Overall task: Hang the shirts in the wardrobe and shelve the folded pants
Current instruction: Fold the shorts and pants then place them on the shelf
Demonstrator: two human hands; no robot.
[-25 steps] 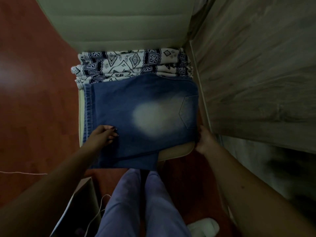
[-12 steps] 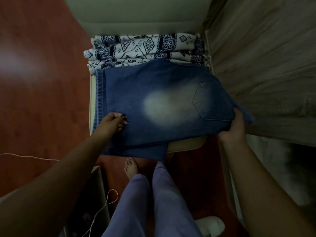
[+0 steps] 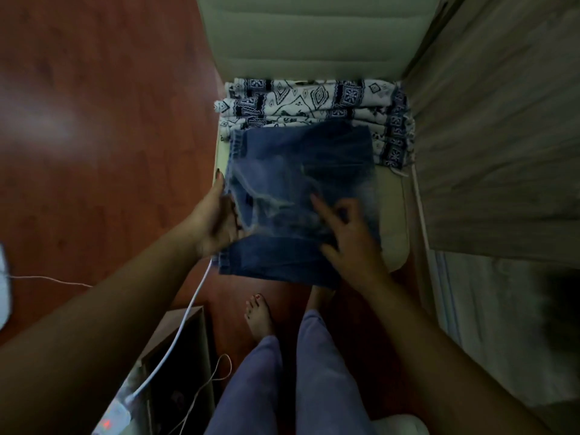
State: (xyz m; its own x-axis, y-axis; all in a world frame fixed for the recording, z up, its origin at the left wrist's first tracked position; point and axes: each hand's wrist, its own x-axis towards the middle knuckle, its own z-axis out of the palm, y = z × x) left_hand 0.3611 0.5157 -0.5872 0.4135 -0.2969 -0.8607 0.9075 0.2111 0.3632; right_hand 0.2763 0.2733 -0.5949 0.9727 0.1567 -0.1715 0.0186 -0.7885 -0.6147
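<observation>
Seen from above, from left to right. A red-brown wooden floor (image 3: 94, 152) fills the left side, with a thin white cord (image 3: 47, 279) lying across it near the left edge. At lower left stands a dark open box (image 3: 175, 356); a thicker white cable (image 3: 182, 328) runs up from it toward the left wrist. The left hand (image 3: 216, 215) sits at the left edge of the jeans (image 3: 298, 189), palm turned toward the cloth, thumb pointing up along the denim edge and fingers curled in against the fabric; whether it pinches the cloth or only presses against it cannot be told. The jeans lie folded on a pale chair (image 3: 314, 36), their near edge hanging over the front of the seat; their surface is motion-blurred. Behind them, against the chair back, rests a stack of folded white pants with a dark geometric print (image 3: 314, 100), partly overlapped by the jeans' far edge. Below the seat appear a bare foot (image 3: 259, 315) and two legs in lilac trousers (image 3: 282, 381). The right hand (image 3: 348, 233) lies on the right part of the jeans, fingers spread wide and blurred, gripping nothing clearly. At far right rises a grey wood-grain wardrobe panel (image 3: 502, 120), just beside the chair.
</observation>
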